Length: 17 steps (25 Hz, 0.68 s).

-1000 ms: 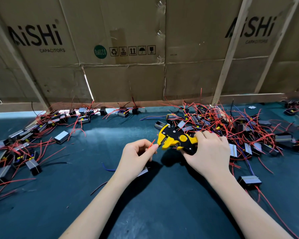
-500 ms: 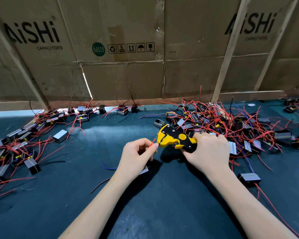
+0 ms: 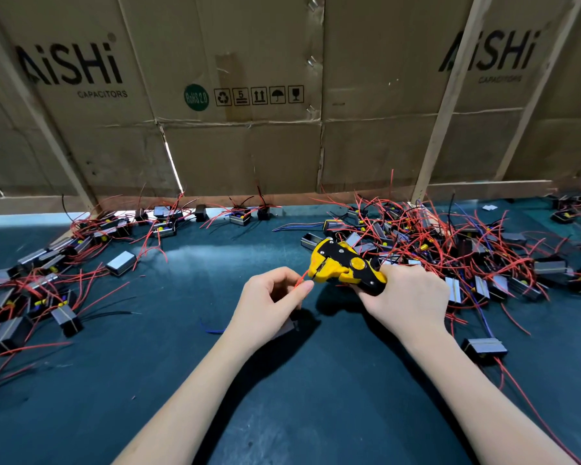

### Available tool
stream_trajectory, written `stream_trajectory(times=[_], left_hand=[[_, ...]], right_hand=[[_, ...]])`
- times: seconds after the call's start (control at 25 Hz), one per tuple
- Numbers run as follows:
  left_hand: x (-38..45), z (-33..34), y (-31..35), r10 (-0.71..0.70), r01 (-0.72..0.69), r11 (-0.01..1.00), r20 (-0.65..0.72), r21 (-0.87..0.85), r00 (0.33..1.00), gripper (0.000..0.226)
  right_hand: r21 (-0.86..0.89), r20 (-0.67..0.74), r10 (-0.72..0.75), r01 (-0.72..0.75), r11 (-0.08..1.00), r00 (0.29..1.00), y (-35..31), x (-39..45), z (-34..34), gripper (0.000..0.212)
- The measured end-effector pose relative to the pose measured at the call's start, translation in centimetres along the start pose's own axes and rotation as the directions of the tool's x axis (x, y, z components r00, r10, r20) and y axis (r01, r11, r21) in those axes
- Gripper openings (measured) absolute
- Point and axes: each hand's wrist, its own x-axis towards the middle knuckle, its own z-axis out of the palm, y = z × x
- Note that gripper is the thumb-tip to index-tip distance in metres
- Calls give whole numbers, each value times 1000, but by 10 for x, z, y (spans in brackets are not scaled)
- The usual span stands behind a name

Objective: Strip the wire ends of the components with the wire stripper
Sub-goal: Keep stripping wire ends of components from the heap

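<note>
dark green mat (image 3: 282, 414) | printed cardboard wall (image 3: 235, 146) behind | slanted wooden battens (image 3: 446, 105)

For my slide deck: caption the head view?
Left hand feeds a red wire into the yellow wire stripper gripped by right hand.

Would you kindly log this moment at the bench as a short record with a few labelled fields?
Surface: dark green mat
Backdrop: cardboard wall printed AiSHi Capacitors
Left hand: left hand pinches a red wire
Right hand: right hand grips the wire stripper, yellow and black
Wire and tool: wire end reaches the stripper's head
Component in left hand: mostly hidden under the palm
Right pile: heap of components with red leads
Left pile: scattered components, spread looser
</note>
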Motion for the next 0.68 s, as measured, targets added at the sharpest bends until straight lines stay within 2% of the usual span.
stream_trajectory(times=[0.08,0.2,0.28,0.36,0.44,0.52,0.6,0.64,0.68], left_hand=[[2,-9,1,61,-71,987,77,143,995,12],[3,-20,0,85,-122,970,177,208,981,16],[4,-24,-1,74,-137,941,206,309,976,17],[6,-22,-4,60,-109,931,149,350,987,14],[4,-18,-4,55,-67,982,70,176,996,8],[0,-9,3,29,-25,999,170,-28,985,35],[0,-9,7,58,-69,997,234,42,971,61],[3,-16,8,89,-113,986,186,120,978,63],[7,-28,8,135,-146,964,63,221,989,59]], right_hand=[[16,-9,82,-81,997,997,3,3,-2,54],[83,3,200,-200,976,980,10,5,-5,57],[253,22,314,-309,917,949,19,8,-9,61],[420,11,395,-363,832,919,29,11,-15,62],[513,-39,433,-353,782,901,33,12,-18,56],[557,-53,443,-342,757,895,31,12,-21,53],[570,-74,414,-302,764,907,27,10,-21,51],[567,-123,386,-254,784,914,26,9,-23,50],[558,-202,352,-188,808,914,26,9,-25,47]])
